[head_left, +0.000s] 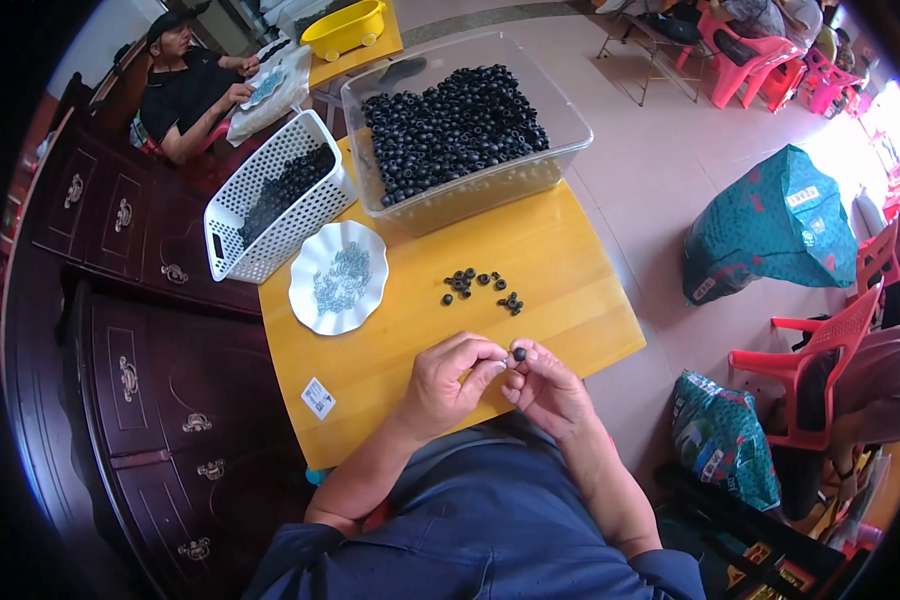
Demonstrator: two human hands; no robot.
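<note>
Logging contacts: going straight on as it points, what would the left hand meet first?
Probably the small black piece held by the right hand, just right of the left hand; any gap between them is unclear.

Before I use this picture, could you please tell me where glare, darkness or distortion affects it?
Head view: strong glare washes out the upper right, beyond the large green bag; head view: the corners fall to black, and the dark cabinet bends near the left rim; head view: the black piece at the right hand shows little detail.
</note>
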